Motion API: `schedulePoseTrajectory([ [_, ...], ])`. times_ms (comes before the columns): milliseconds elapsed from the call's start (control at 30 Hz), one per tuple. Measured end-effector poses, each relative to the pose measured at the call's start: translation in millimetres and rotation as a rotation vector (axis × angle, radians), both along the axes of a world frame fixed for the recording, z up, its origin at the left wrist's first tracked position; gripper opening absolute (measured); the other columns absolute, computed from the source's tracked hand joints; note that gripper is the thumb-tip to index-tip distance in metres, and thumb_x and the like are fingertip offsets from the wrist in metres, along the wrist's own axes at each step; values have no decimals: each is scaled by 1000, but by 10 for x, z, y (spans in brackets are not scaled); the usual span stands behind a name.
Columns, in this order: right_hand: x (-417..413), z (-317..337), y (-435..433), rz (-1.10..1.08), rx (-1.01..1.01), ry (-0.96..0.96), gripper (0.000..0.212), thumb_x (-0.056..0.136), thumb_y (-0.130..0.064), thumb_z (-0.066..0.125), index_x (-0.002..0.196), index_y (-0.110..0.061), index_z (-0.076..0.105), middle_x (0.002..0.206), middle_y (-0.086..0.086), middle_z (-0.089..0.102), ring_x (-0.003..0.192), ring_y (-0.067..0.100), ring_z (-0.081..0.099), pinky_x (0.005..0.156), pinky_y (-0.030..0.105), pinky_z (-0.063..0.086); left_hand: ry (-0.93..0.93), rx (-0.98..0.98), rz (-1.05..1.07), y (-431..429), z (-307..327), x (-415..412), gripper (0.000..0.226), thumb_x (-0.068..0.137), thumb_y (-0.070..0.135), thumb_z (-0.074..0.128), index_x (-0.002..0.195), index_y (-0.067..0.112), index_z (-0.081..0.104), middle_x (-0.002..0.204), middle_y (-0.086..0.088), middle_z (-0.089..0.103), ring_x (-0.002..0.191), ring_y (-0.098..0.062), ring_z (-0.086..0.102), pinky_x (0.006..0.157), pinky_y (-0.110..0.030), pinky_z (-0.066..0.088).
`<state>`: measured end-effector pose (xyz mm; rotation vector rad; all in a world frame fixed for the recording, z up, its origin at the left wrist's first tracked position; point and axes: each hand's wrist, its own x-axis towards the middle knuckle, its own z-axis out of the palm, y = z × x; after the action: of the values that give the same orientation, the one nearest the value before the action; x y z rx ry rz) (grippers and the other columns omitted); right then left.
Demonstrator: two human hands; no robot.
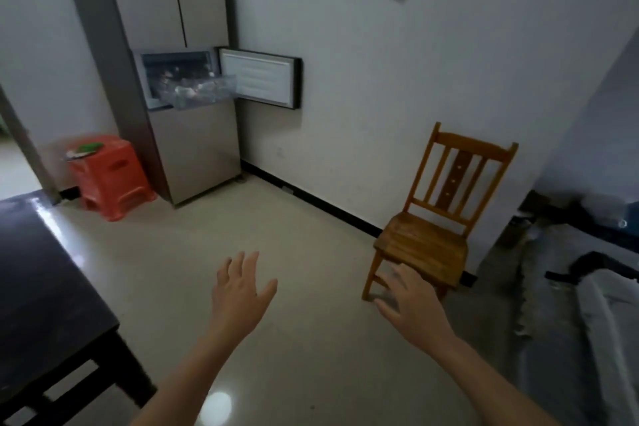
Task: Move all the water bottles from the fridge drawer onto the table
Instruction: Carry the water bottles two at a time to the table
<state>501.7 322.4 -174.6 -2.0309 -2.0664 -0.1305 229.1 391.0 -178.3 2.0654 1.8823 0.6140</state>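
Observation:
A grey fridge (193, 149) stands against the far wall, its middle door (261, 78) swung open to the right. A clear drawer (207, 90) is pulled out of it, and clear water bottles (188, 92) lie inside, blurred together. The dark table (38, 273) fills the lower left. My left hand (240, 287) and my right hand (409, 297) are stretched out over the floor with fingers spread, holding nothing, well short of the fridge.
A red plastic stool (110, 180) with small items on top sits left of the fridge. A wooden chair (432, 228) stands against the wall just beyond my right hand. Dark clutter and a white object lie at the right. Pale tiled floor (276, 218) stretches between me and the fridge.

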Motion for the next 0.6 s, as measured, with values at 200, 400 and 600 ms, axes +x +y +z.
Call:
schedulePoseTrajectory([
  [200, 381, 2, 330, -22, -36, 75, 53, 81, -48, 39, 108, -12, 66, 114, 16, 64, 108, 35, 61, 83, 44, 50, -16, 16, -27, 396, -17, 424, 63, 92, 42, 46, 144, 17, 22, 153, -8, 18, 141, -27, 7, 112, -38, 15],
  [400, 900, 85, 1029, -40, -19, 86, 88, 71, -64, 5, 139, -20, 40, 150, 6, 29, 141, 22, 19, 111, 30, 11, -100, -17, 41, 1157, -160, 758, 63, 91, 40, 48, 144, 16, 24, 152, -8, 21, 141, -28, 9, 112, -39, 16],
  [600, 1539, 98, 1998, -22, -87, 40, 84, 77, -69, 7, 135, -22, 43, 147, 3, 36, 139, 21, 26, 113, 35, 15, -192, -61, 126, 2075, -174, 1167, 62, 91, 38, 51, 143, 14, 27, 151, -10, 25, 139, -29, 12, 111, -41, 17],
])
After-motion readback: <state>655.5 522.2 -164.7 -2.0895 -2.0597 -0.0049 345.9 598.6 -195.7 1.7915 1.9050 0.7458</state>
